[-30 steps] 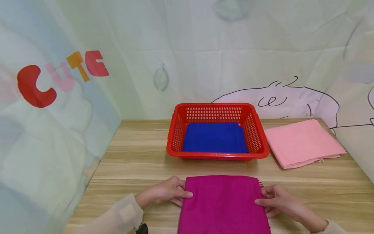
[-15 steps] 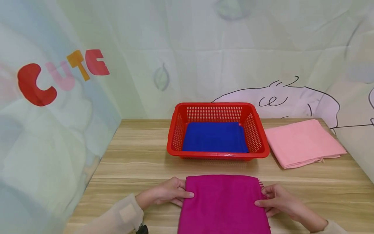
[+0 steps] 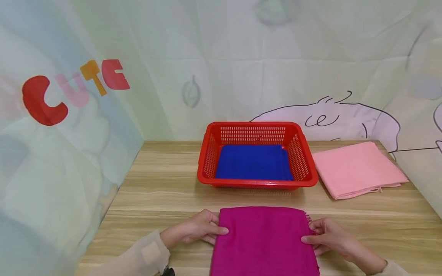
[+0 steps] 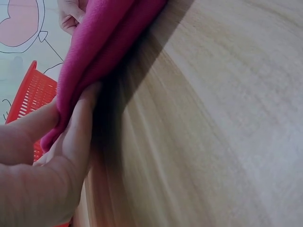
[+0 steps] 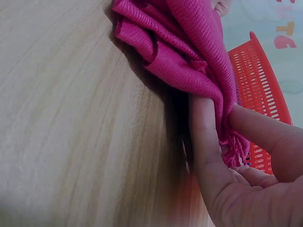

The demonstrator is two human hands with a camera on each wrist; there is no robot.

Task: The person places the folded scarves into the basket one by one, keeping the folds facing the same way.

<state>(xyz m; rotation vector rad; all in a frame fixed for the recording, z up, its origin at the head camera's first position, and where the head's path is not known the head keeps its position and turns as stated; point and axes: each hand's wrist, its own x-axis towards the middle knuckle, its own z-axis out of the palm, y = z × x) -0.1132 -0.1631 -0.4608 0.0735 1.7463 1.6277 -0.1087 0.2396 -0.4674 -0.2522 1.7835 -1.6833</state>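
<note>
A folded magenta scarf [image 3: 264, 241] with a short fringe on its right side lies flat between both hands in the head view. My left hand [image 3: 202, 227] pinches its left edge, thumb on top and fingers beneath. At the opposite edge, close to the fringe, my right hand [image 3: 331, 238] pinches it the same way. In the left wrist view the scarf [image 4: 102, 42] is squeezed between thumb and fingers just above the wood. Several stacked folds of the scarf [image 5: 189, 52] show in the right wrist view, with fringe threads hanging by the fingers.
Beyond the scarf stands a red perforated plastic basket [image 3: 257, 183] with a folded blue cloth [image 3: 253, 163] inside. A folded pink cloth [image 3: 359, 168] lies right of it. The wooden table [image 3: 155, 176] meets a printed fabric backdrop [image 3: 165, 96] behind and at the sides.
</note>
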